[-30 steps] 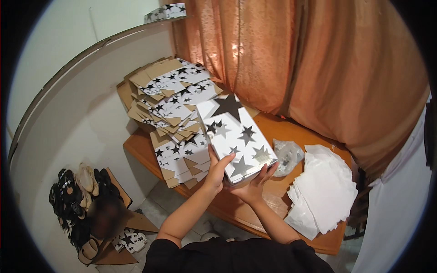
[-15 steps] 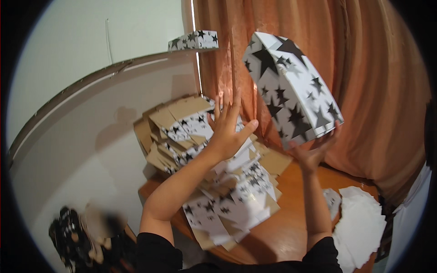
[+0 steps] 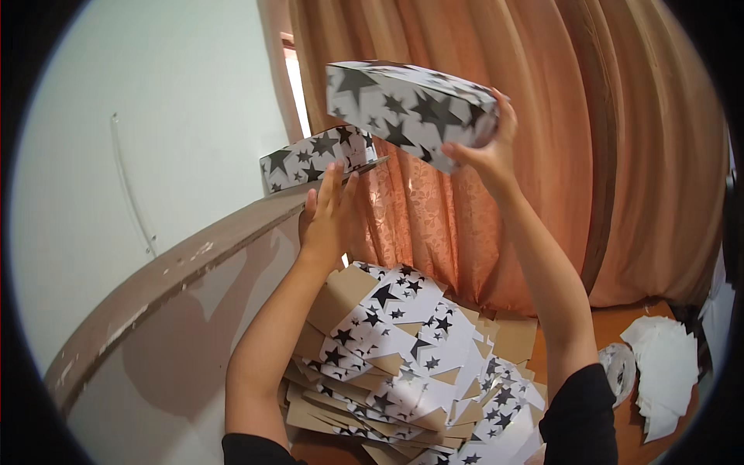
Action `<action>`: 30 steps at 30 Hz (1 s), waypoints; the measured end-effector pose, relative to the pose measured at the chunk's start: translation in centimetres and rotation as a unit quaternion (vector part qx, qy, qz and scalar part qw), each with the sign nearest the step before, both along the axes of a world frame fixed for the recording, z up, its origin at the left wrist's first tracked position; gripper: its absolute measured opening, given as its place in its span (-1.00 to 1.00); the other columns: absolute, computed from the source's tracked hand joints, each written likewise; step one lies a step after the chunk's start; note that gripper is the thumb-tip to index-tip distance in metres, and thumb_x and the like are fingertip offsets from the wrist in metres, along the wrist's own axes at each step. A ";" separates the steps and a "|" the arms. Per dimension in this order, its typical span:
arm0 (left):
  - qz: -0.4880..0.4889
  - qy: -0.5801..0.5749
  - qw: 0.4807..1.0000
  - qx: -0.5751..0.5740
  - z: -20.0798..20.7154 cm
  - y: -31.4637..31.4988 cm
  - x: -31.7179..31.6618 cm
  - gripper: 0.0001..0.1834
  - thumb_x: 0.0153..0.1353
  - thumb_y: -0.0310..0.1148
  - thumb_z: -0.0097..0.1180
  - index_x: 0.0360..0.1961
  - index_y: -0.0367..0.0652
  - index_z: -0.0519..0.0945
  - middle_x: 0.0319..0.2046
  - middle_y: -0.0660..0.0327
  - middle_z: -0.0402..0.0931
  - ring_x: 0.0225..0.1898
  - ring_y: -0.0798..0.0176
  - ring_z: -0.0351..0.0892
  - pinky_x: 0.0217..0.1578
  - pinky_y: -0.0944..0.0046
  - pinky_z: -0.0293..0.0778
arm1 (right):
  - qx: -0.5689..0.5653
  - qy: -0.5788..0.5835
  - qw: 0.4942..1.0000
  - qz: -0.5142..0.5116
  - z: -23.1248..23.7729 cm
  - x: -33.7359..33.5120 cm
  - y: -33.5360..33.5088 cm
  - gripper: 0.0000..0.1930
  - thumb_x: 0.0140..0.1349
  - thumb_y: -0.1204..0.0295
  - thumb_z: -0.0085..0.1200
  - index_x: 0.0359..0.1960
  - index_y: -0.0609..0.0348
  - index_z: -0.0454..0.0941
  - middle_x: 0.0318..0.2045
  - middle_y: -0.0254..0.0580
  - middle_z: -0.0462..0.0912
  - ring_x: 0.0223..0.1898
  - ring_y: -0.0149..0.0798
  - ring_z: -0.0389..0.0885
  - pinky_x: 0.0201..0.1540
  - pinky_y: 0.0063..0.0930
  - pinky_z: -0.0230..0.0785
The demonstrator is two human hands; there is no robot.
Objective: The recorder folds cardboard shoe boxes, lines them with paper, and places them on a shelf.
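Note:
My right hand (image 3: pixel 490 147) grips one end of a white cardboard box with black stars (image 3: pixel 403 108), raised in front of the curtain. The box lies nearly level, its far end tilted over towards the shelf. A second star-printed box (image 3: pixel 310 161) sits at the end of the narrow wall shelf (image 3: pixel 201 248). Below that box, beside the shelf's edge, my left hand (image 3: pixel 329 217) is raised with fingers stretched and nothing in it. Whether its fingertips touch the shelf or the box I cannot tell.
A heap of flat star-printed cardboard blanks (image 3: pixel 411 349) covers much of the wooden table (image 3: pixel 659 310). At the right lie a stack of white paper sheets (image 3: pixel 663 372) and a roll of clear tape (image 3: pixel 618 372). An orange curtain (image 3: pixel 527 62) hangs behind.
My right hand has carried the box up and left, turning it from steep to nearly level. My left hand has moved left to the shelf. The view has shifted towards the shelf.

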State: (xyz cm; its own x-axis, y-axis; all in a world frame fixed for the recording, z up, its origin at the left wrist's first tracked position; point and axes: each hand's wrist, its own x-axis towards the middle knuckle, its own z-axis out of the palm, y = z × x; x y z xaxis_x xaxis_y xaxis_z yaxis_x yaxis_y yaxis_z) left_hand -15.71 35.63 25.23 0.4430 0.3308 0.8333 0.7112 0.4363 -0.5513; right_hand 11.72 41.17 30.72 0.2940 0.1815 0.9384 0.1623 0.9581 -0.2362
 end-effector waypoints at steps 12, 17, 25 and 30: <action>0.034 0.074 0.996 0.032 -0.5 0.6 -1.9 -0.11 0.01 -0.26 -0.07 0.38 0.18 -0.18 0.39 0.21 -0.20 0.40 0.25 -0.21 0.24 -0.03 -0.49 | -0.027 -0.059 0.996 0.060 9.1 -11.2 5.4 0.00 -0.40 0.10 0.42 0.18 0.18 0.24 0.19 0.16 0.04 0.23 0.03 0.12 0.20 -0.22 0.12; 0.037 0.078 0.994 0.065 -0.6 0.7 -1.7 -0.19 0.13 -0.38 -0.29 0.37 0.10 -0.36 0.39 0.28 -0.20 0.40 0.39 -0.27 0.28 0.06 -0.58 | 0.002 0.013 1.000 0.013 9.7 -14.4 7.6 -0.31 -0.11 0.18 0.23 0.10 0.22 0.35 0.03 0.04 0.38 0.09 -0.06 0.37 0.11 -0.33 0.22; 0.026 0.122 0.991 0.040 0.3 -0.5 -2.2 -0.25 0.17 -0.35 -0.31 0.38 0.07 -0.26 0.39 0.32 -0.20 0.39 0.42 -0.19 0.27 0.08 -0.60 | 0.085 -0.096 0.992 0.004 8.0 -20.1 10.6 -0.42 0.05 0.28 0.15 0.07 0.39 0.31 0.06 0.19 0.38 0.11 0.08 0.33 0.15 -0.25 0.16; 0.084 0.153 0.982 0.072 0.3 -0.1 -2.6 -0.29 0.20 -0.28 -0.37 0.37 0.03 -0.24 0.39 0.33 -0.19 0.38 0.45 -0.17 0.27 0.09 -0.59 | 0.048 -0.095 0.994 0.037 7.8 -23.3 11.7 -0.42 0.18 0.29 0.04 0.17 0.38 0.20 0.16 0.28 0.25 0.23 0.13 0.19 0.26 -0.28 0.01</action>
